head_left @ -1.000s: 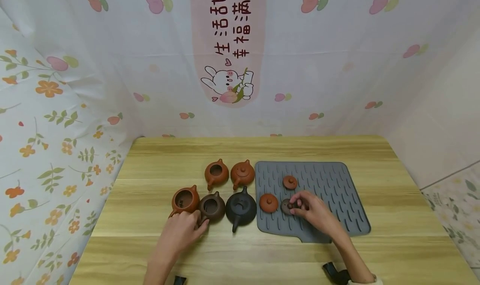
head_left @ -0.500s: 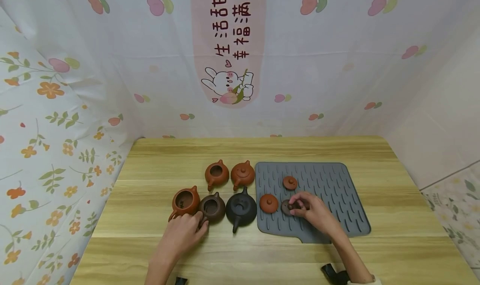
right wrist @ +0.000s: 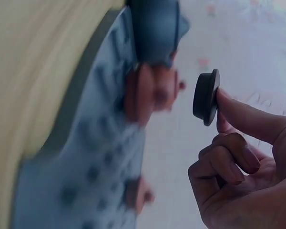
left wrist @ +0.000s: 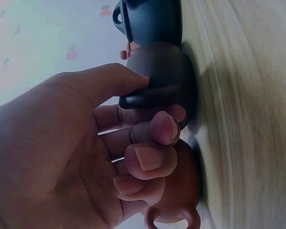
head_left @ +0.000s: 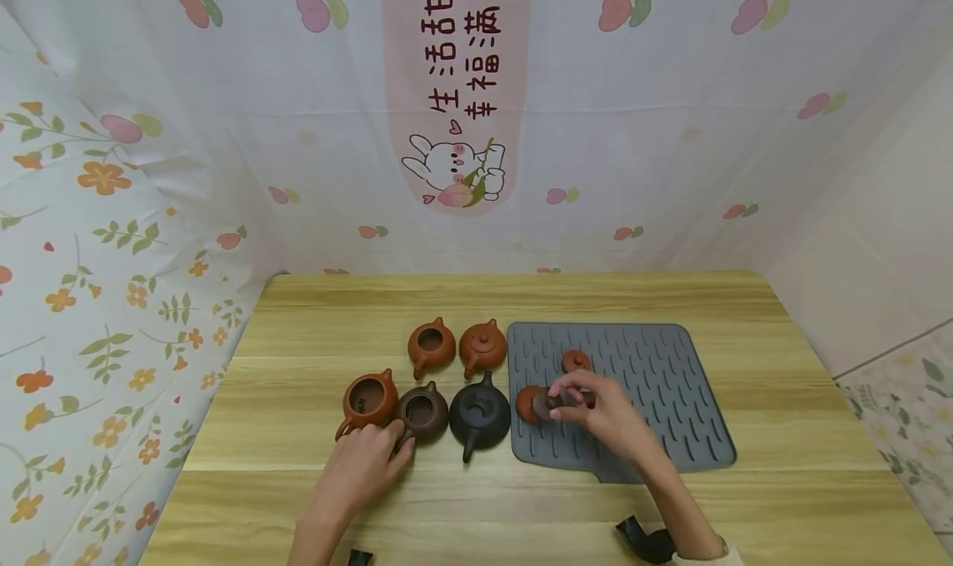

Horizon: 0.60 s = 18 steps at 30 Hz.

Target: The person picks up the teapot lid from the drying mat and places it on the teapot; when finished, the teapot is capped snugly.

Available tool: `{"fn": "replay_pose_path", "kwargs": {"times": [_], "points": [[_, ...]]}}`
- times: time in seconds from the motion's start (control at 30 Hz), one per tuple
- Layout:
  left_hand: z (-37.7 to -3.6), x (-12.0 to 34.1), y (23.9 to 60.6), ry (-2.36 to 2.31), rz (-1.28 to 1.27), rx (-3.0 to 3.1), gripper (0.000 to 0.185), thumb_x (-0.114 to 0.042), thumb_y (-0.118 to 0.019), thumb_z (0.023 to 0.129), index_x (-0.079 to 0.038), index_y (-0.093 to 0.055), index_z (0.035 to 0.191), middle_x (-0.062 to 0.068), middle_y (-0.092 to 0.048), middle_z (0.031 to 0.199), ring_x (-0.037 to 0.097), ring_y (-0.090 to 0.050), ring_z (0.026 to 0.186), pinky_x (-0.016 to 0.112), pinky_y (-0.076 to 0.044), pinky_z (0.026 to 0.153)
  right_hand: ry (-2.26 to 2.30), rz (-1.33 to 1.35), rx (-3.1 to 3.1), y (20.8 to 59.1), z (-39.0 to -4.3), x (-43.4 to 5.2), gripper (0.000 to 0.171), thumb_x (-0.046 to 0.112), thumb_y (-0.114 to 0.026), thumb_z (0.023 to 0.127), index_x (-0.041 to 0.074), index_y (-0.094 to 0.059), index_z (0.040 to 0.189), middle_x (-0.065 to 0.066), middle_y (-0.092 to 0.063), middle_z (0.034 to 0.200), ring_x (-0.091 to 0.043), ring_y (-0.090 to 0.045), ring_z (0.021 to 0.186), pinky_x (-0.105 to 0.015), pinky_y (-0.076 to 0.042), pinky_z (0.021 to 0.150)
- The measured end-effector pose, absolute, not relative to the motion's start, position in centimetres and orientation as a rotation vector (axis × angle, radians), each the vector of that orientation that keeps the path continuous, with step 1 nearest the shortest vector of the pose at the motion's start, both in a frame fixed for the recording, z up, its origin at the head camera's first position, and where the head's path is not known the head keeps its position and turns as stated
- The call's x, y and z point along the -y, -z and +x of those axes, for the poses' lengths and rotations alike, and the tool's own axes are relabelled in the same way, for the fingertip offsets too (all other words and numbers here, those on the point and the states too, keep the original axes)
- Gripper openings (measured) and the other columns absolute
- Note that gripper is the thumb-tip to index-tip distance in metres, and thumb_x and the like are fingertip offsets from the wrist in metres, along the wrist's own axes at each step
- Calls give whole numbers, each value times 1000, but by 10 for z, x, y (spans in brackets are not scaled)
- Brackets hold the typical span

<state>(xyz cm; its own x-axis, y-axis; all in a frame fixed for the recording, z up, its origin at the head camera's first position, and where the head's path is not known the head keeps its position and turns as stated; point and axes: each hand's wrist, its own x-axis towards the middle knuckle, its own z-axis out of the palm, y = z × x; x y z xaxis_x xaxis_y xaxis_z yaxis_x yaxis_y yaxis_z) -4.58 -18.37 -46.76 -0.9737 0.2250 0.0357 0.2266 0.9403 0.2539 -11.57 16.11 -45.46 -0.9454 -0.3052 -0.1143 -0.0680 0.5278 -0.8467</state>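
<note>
The right hand (head_left: 603, 413), pinching the dark lid (head_left: 542, 405), is lifting it off the grey mat (head_left: 670, 384) leftward toward the open brown teapot (head_left: 421, 412), whose handle the left hand (head_left: 361, 467) is gripping at lower centre.

Head view: high, facing forward and down across the table (head_left: 521, 500), moderately distant. Left wrist view: rolled sideways, very close behind the left hand (left wrist: 62, 157). Right wrist view: likewise rolled, close, blurred. Shared with head view: dark brown teapot (head_left: 421, 412), grey mat (head_left: 655, 384).
</note>
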Motion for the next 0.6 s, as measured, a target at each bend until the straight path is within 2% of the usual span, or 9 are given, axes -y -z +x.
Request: {"fn": "replay_pose_path", "kwargs": {"times": [0.27, 0.6], "points": [[-46, 183, 469, 433, -353, 3089, 27, -27, -69, 94, -18, -53, 73, -7, -41, 55, 9, -41, 48, 27, -31, 48, 1405, -518, -2410, 446, -118, -111, 19, 15, -81, 84, 15, -70, 99, 0, -43, 77, -6, -39, 68, -25, -37, 63], [-46, 185, 469, 439, -347, 3089, 27, -27, -69, 94, -19, -54, 73, -8, -41, 55, 8, -41, 49, 27, -32, 49, 1337, -566, -2418, 443, -122, -72, 19, 13, -82, 82, 20, -70, 93, 5, -42, 76, -4, -38, 68, -23, -36, 67]]}}
